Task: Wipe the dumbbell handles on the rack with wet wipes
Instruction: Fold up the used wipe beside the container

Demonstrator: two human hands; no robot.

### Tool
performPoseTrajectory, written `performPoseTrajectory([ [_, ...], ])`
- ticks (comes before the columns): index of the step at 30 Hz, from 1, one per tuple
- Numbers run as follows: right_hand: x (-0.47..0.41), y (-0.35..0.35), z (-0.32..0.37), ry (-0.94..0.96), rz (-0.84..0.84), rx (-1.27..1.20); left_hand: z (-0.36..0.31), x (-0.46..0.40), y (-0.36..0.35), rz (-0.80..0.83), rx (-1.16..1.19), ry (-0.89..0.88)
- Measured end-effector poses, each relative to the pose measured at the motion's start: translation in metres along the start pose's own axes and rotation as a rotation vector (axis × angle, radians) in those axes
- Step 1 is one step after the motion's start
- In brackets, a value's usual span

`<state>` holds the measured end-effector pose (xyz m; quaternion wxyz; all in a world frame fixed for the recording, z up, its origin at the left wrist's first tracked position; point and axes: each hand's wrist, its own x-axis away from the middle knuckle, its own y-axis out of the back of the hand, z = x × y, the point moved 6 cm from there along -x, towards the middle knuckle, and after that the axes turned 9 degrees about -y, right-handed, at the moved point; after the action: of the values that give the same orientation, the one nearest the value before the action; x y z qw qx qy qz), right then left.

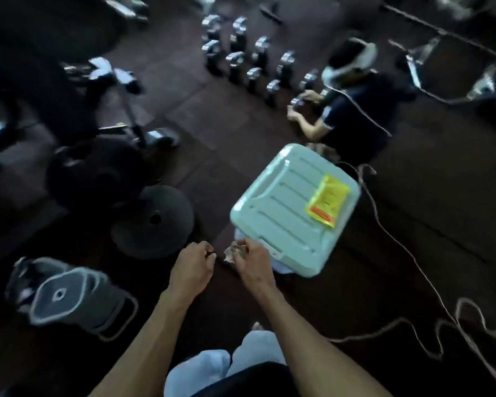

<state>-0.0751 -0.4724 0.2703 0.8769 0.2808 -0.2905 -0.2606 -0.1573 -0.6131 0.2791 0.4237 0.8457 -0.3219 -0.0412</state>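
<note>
My right hand (251,260) grips a crumpled, dirty wet wipe (233,252) just in front of a pale green plastic box (284,207). My left hand (191,263) is beside it with fingers curled; whether it holds anything is unclear. A yellow wet-wipe packet (327,200) lies on the box lid. Several chrome dumbbells (246,58) stand upright on the dark floor farther away. More chrome dumbbells (112,74) sit on a rack at the upper left.
Another person (350,110) crouches at the dumbbells, handling one. Black weight plates (153,222) lie stacked left of the box. A grey bag (69,296) sits at lower left. A long cord (413,262) trails across the floor on the right.
</note>
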Motion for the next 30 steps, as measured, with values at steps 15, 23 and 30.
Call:
performPoseTrajectory([
  [15, 0.033, 0.244, -0.259, -0.506, -0.497, -0.241, -0.291, -0.046, -0.25, 0.547, -0.2, -0.557],
  [23, 0.032, 0.278, -0.3, -0.656, -0.616, -0.411, -0.357, -0.059, -0.299, 0.661, -0.282, -0.725],
  [30, 0.006, 0.309, -0.311, -0.738, -0.687, -0.434, -0.401, -0.094, -0.324, 0.704, -0.322, -0.812],
])
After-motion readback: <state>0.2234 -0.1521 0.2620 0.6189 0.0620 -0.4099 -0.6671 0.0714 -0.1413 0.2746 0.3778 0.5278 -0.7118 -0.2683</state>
